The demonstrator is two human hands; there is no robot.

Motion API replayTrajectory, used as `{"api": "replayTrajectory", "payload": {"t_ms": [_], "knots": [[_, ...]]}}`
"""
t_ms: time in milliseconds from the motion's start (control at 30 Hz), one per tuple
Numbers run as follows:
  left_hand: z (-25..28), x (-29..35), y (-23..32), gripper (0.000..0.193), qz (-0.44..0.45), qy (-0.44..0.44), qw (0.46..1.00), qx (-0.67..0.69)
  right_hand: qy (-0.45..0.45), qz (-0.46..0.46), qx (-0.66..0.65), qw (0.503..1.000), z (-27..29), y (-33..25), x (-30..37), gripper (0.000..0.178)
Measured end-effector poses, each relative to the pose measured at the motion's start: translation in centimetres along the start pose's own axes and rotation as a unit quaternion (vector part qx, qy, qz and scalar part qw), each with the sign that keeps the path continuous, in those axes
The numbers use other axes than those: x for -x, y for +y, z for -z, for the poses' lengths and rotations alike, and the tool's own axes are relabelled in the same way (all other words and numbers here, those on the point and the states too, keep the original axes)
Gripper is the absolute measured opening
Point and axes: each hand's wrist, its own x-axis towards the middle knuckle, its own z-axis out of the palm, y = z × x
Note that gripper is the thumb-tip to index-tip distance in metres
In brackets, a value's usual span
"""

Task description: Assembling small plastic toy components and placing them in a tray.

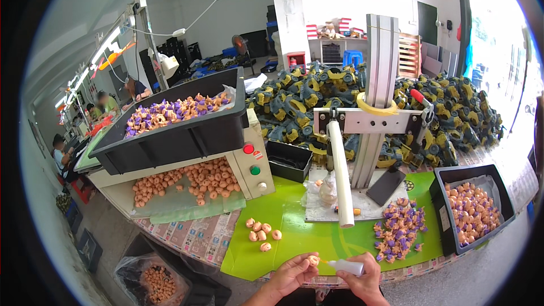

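Pinched in my left hand (292,275) is a small peach-coloured doll head (313,260), near the front edge of the green mat (243,260). My right hand (365,281) is wrapped round a white squeeze bottle (348,267), tilted so its thin orange nozzle points left at the doll head. Whether the nozzle tip touches the head is too small to tell. Several loose doll heads (262,228) lie on the mat, ahead and left of my hands. A heap of small purple-and-peach doll bodies (399,230) lies on the mat to the right.
Ahead stands a metal post (379,56) with a lever clamp and a white tube (340,175). A phone (387,186) rests at its base. Black bins (476,238) (170,150) of doll parts flank the mat. Behind lies a large yellow-and-grey pile (459,113); people sit far left.
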Motion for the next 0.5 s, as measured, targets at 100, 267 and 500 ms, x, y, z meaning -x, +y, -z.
{"api": "replayTrajectory", "payload": {"t_ms": [100, 267, 500], "knots": [[-0.1, 0.0, -0.1, 0.035, -0.006, 0.016, 1.0, -0.001, -0.01, 0.012, 0.027, 1.0, 0.6, -0.6, 0.0, 0.033], [-0.5, 0.0, -0.1, 0.033, -0.031, 0.027, 0.999, 0.011, 0.009, -0.028, -0.021, 0.999, 0.3, 0.3, 0.6, 0.033], [-1.5, 0.6, 0.9, 0.033, -0.079, 0.054, 0.995, -0.025, 0.014, -0.052, -0.034, 0.998, -1.7, 1.4, -1.9, 0.035]]}}
